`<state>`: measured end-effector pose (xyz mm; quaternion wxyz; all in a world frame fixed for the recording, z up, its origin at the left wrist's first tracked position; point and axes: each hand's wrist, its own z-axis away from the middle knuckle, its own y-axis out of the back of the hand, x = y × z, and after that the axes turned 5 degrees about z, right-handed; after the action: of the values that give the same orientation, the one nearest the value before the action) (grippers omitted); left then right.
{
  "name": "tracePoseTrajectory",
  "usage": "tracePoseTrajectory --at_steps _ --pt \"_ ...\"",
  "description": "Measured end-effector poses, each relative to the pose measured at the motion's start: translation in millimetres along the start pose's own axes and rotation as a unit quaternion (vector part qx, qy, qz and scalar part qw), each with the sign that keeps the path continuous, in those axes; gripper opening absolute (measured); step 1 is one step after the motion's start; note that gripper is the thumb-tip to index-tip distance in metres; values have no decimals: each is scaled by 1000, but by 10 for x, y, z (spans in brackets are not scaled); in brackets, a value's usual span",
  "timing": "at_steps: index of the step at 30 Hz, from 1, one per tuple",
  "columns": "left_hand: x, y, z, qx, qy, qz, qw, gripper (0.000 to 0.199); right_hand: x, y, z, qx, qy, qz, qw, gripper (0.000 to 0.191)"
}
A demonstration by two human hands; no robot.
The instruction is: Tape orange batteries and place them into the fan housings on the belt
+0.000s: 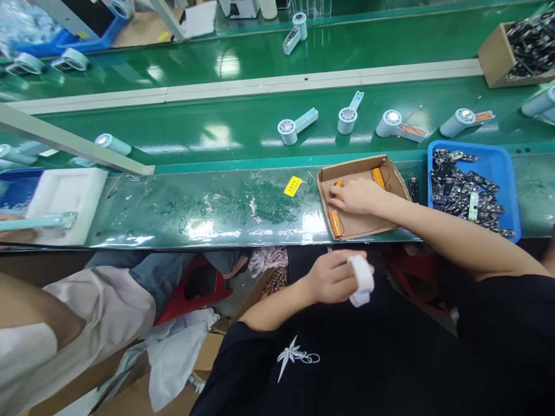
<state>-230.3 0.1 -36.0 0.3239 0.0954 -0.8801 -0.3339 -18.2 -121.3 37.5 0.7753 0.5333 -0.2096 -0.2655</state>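
My left hand is closed around a white ring-shaped piece just in front of the bench edge. Inside a shallow cardboard box, my right hand has its fingers closed on an orange cylinder, of which only a small part shows. Another orange cylinder lies at the back of the box, and one more with thin wires lies at its front left corner.
A blue tray of circuit boards stands right of the box. Several light-blue housings, one here, rest on the green belt. A yellow label marks the bench. At the far left, a co-worker's hand is beside a white tray.
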Motion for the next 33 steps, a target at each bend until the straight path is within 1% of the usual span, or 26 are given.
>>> tracePoseTrajectory --at_steps 1,2,4,5,6,7,8,10,11,12,13,15,17,18,19,20,21,22,25,26,27,28,30,31,32,33 --pt "-36 -23 -88 26 -12 -12 999 8 40 -3 18 0 -19 -2 1000 40" --pt "-82 -14 -178 56 -22 -28 998 11 100 -1 46 1 -36 -12 999 37" --pt "-178 99 -336 97 -29 -66 993 17 253 18 144 26 -66 -69 995 36" --pt "-219 196 -396 99 -25 -87 991 19 328 33 223 56 -76 -121 988 38" --pt "-253 310 -441 89 -18 -112 990 21 389 51 325 94 -80 -189 974 42" --pt "-280 434 -474 68 -9 -139 988 24 429 72 448 132 -75 -267 952 47" --pt "-299 558 -497 39 0 -169 985 27 443 96 588 161 -63 -344 923 51" --pt "-319 777 -535 -20 6 -222 975 30 394 150 883 178 -34 -462 868 59" --pt "-322 863 -557 -43 5 -244 969 29 342 178 1018 174 -25 -492 853 63" --pt "-320 931 -584 -60 2 -262 963 28 282 204 1134 168 -21 -501 849 66" --pt "-314 982 -619 -74 -2 -276 958 27 222 226 1225 165 -18 -492 854 69" --pt "-289 1046 -708 -99 -12 -301 948 26 130 253 1329 165 -7 -444 881 67" --pt "-249 1076 -812 -124 -28 -326 937 23 98 249 1351 164 11 -397 903 60" --pt "-224 1083 -862 -132 -37 -339 931 22 101 234 1344 164 18 -389 906 55" --pt "-197 1084 -906 -137 -43 -352 925 21 110 212 1333 167 18 -397 902 52" --pt "-170 1080 -943 -138 -46 -363 920 22 120 181 1318 180 9 -421 889 51" --pt "-145 1069 -972 -136 -44 -372 917 23 122 144 1302 203 -7 -457 866 52" --pt "-123 1052 -992 -129 -38 -379 916 25 111 100 1283 238 -27 -498 834 55" --pt "-90 970 -1026 -92 -11 -387 918 29 -43 -61 1192 372 -89 -592 710 72" --pt "-90 933 -1036 -82 -2 -385 919 29 -133 -119 1145 409 -102 -606 675 76" --pt "-90 894 -1047 -76 5 -380 922 29 -231 -175 1091 436 -112 -614 649 78" --pt "-87 850 -1057 -76 12 -375 924 29 -324 -227 1032 456 -119 -619 629 79" --pt "-55 757 -1065 -78 28 -367 927 28 -433 -304 923 479 -122 -632 597 76" --pt "-20 711 -1057 -71 31 -360 930 28 -422 -329 887 489 -118 -641 580 74" --pt "25 670 -1042 -64 25 -346 936 27 -359 -344 870 504 -112 -650 557 73" --pt "74 637 -1022 -63 12 -322 945 27 -247 -354 876 528 -107 -656 528 72"
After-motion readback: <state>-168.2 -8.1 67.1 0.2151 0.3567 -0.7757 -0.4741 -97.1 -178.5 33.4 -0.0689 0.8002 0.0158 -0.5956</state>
